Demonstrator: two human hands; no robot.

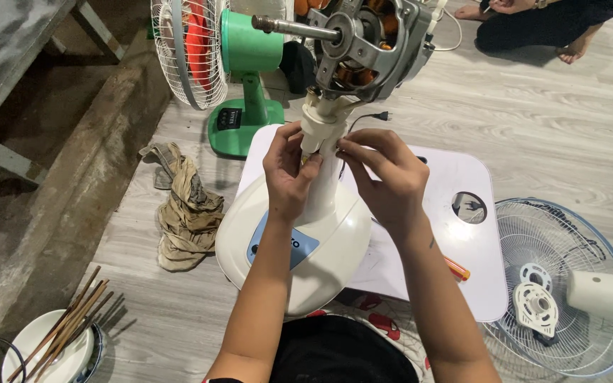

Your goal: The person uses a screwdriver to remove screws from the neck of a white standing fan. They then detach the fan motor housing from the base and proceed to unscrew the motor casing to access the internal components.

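Note:
A white desk fan stands stripped in front of me on a small white table (477, 284). Its round base (335, 255) is nearest me, and its neck (323, 152) rises to a bare metal motor (363, 42) with a shaft pointing left. My left hand (286, 174) grips the left side of the neck joint just under the motor. My right hand (388, 177) pinches the right side of the same joint with its fingertips. A black power plug (383, 115) lies behind my right hand.
A green fan (246, 85) with a white grille stands behind. A crumpled rag (186, 209) lies at the left. A bowl with chopsticks (54, 347) sits bottom left. A loose fan grille (558, 284) and a white tube (608, 298) lie right. Another person (548, 25) sits top right.

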